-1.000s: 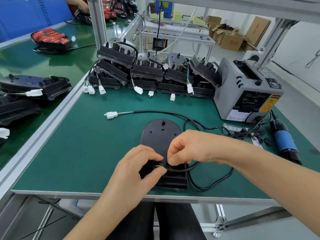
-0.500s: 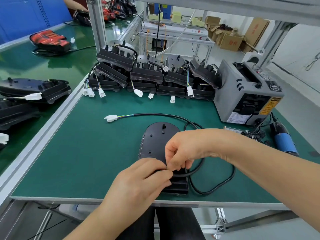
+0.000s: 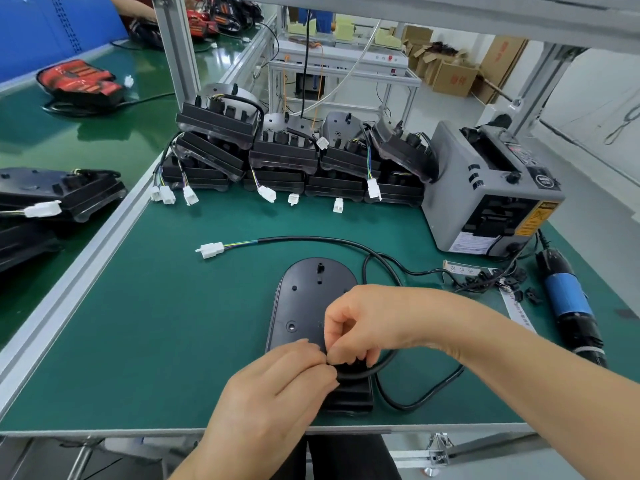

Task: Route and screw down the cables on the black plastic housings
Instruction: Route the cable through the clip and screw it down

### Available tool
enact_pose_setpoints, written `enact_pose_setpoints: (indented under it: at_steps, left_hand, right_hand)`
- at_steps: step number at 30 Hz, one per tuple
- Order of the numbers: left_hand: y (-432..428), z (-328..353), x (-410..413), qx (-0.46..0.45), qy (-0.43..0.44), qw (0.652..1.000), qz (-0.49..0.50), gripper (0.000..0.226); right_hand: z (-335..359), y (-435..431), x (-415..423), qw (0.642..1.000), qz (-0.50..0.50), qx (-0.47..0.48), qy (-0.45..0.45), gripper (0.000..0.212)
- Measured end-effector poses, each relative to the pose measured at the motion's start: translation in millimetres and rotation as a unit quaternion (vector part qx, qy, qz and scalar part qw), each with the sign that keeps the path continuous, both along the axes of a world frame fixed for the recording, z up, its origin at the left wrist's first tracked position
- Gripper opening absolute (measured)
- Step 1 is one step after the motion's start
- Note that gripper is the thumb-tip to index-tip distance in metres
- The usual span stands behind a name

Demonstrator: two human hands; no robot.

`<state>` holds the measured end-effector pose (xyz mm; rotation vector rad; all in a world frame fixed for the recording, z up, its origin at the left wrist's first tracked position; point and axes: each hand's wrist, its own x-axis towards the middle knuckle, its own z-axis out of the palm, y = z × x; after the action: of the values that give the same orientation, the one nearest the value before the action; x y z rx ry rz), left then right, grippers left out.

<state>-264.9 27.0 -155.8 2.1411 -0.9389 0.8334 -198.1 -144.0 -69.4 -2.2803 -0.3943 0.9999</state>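
A black oval plastic housing (image 3: pixel 304 299) lies flat on the green mat near the table's front edge. A black cable (image 3: pixel 311 240) runs from a white connector (image 3: pixel 209 250) at the left, loops to the right of the housing and comes back across its near end. My right hand (image 3: pixel 367 323) pinches the cable over the housing's near part. My left hand (image 3: pixel 280 386) meets it from below, fingertips curled on the same stretch of cable. The spot where the cable meets the housing is hidden under my fingers.
Several finished housings with white plugs (image 3: pixel 284 157) are stacked at the back. A grey tape dispenser (image 3: pixel 491 195) stands at the right, with a blue electric screwdriver (image 3: pixel 568 299) and small black clips (image 3: pixel 491 277) beside it. More housings (image 3: pixel 59 192) lie on the left bench.
Both hands have stayed over the housing's near end and drawn closer together. The cable loop at the right has shifted slightly.
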Motion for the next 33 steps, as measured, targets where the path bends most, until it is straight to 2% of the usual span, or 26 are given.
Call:
enact_pose_setpoints:
  at_steps: [6, 10, 14, 17, 21, 22, 24, 26, 27, 29, 31, 33]
  left_hand:
    - [-2, 2, 0, -0.002, 0.004, 1.0, 0.014, 0.016]
    - [-3, 4, 0, -0.01, 0.0, 1.0, 0.018, 0.016]
    - [-2, 5, 1, -0.003, 0.0, 1.0, 0.018, 0.018]
    - [-3, 3, 1, -0.01, 0.001, 1.0, 0.021, 0.016]
    - [-3, 1, 1, -0.018, 0.0, 1.0, 0.021, 0.012]
    - [-3, 1, 1, -0.014, -0.003, 1.0, 0.019, 0.011]
    - [-2, 2, 1, -0.011, -0.007, 1.0, 0.014, 0.01]
    - [-2, 3, 2, -0.011, -0.007, 1.0, 0.011, 0.011]
    - [-2, 3, 2, -0.011, -0.007, 1.0, 0.011, 0.011]
    - [-3, 3, 1, -0.012, -0.005, 1.0, 0.013, 0.012]
    - [-3, 4, 1, -0.015, -0.002, 1.0, 0.016, 0.013]
    - [-3, 4, 1, -0.018, -0.002, 1.0, 0.019, 0.013]
  right_hand:
    - [-3, -5, -8, 0.999, -0.036, 0.035, -0.003, 0.008]
    - [-4, -4, -9, 0.999, -0.022, 0.019, -0.025, 0.002]
    - [-2, -4, -9, 0.999, -0.03, 0.024, -0.008, 0.004]
    - [7, -13, -13, 0.993, -0.091, 0.067, -0.025, 0.008]
    - [35, -64, -26, 0.959, -0.226, 0.08, -0.152, 0.012]
    - [40, -85, -30, 0.937, -0.275, 0.056, -0.209, 0.012]
    - [42, -130, -31, 0.86, -0.39, -0.037, -0.327, 0.016]
    - [35, -181, -23, 0.789, -0.459, -0.177, -0.369, 0.019]
    - [30, -203, -17, 0.775, -0.467, -0.247, -0.346, 0.02]
    - [16, -234, -6, 0.776, -0.462, -0.353, -0.245, 0.029]
    - [0, -251, 2, 0.78, -0.45, -0.407, -0.153, 0.04]
    - [-12, -257, 7, 0.787, -0.438, -0.421, -0.104, 0.049]
